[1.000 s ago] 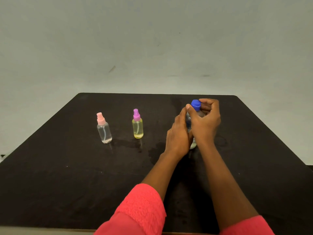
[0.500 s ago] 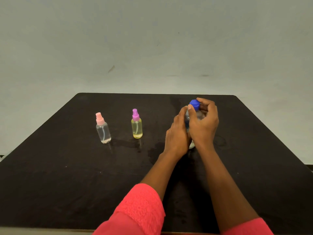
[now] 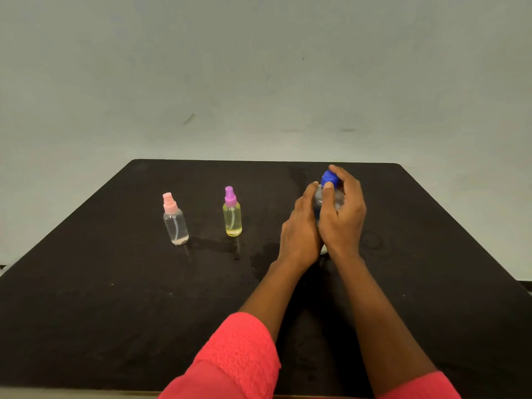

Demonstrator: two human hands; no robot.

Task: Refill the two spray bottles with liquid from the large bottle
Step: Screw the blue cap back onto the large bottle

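One pink-topped clear sprayer [image 3: 175, 223] and one purple-topped yellow sprayer [image 3: 232, 219] are standing left of the one large clear plastic bottle [image 3: 317, 200], left hand [image 3: 299, 231] gripping it, right hand [image 3: 345, 218] pinching its blue cap [image 3: 329, 179].

I'm gripping the large bottle [image 3: 319, 198] with my left hand [image 3: 300, 234], right hand [image 3: 344, 217] pinching its blue cap [image 3: 329, 179]; pink-top spray bottle [image 3: 175, 223] and purple-top spray bottle [image 3: 232, 217] standing upright, leftward on black table [image 3: 115, 283]

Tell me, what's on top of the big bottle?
A blue cap, pinched by the right hand. The left hand grips the bottle, so both hands hide most of its body and any liquid inside.
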